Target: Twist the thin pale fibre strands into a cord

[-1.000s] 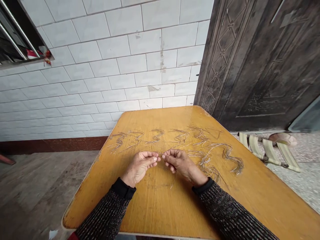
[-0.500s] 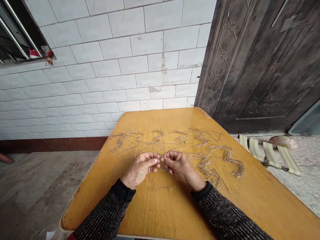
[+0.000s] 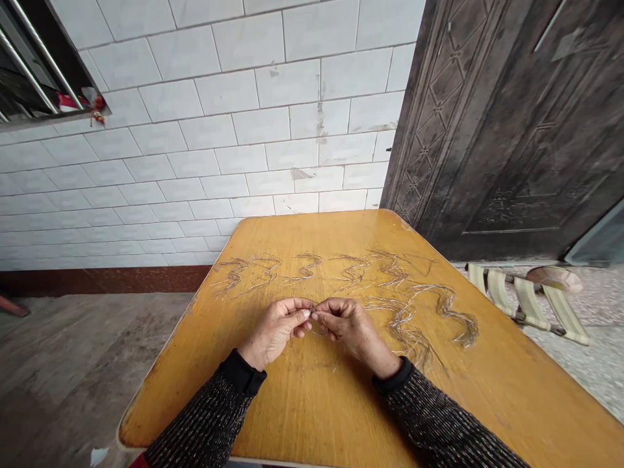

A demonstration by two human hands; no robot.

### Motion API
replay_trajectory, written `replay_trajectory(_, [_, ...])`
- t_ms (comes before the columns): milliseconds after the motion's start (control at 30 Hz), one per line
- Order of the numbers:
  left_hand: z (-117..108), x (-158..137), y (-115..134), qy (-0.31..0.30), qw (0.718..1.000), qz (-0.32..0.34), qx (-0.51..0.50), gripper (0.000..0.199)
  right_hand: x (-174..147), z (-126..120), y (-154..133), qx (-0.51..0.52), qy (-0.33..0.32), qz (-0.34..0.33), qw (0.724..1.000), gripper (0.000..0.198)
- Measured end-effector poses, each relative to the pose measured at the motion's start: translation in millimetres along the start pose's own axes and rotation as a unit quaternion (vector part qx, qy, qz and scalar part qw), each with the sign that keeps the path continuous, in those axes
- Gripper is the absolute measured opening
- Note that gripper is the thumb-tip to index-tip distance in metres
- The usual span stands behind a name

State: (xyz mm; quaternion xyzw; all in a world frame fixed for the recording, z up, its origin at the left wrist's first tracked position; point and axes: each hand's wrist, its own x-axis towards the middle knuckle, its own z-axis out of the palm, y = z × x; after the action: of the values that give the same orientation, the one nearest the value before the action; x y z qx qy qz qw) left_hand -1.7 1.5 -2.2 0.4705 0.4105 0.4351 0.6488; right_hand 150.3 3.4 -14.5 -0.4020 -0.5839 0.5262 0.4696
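Over the middle of the wooden table [image 3: 302, 409], my left hand [image 3: 280, 325] and my right hand [image 3: 348, 325] meet fingertip to fingertip. Both are closed in a pinch on a thin wire [image 3: 319, 333], which bends in a small loop below the fingers. Where the fingertips touch, most of the wire is hidden. Just right of my right hand lies a loose bundle of wavy wires [image 3: 402, 318]. Another bent wire bundle [image 3: 446, 302] curves away beside it.
Several small wavy wire bundles [image 3: 307, 266] lie in a row across the far half of the table. A white tiled wall [image 3: 273, 156] stands behind it, with a dark carved door [image 3: 526, 143] at right. A strapped seat frame [image 3: 529, 302] is on the floor there.
My fingertips have drawn closer together on the wire, the right thumb and forefinger shifting slightly left. The bundles on the table lie as before.
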Motion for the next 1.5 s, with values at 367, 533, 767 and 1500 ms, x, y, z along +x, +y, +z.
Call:
replay_trajectory(367, [3, -1, 1, 0.023, 0.992, 0.054, 0.108, 0.017, -2, 3, -15, 0.069, 0.005, 0.101, 0.992, 0.036])
replay_trajectory(533, [4, -1, 3, 0.029, 0.992, 0.051, 0.109, 0.016, -3, 0, -15, 0.104, -0.014, 0.109, 0.988, 0.037])
replay_trajectory(767, [5, -2, 3, 0.025, 0.993, 0.055, 0.103, 0.016, -4, 1, -10, 0.146, -0.016, 0.092, 0.985, 0.034])
replay_trajectory(1500, [4, -1, 6, 0.03, 0.996, 0.082, 0.028, 0.023, -5, 1, -14, 0.148, -0.062, 0.066, 0.985, 0.032])
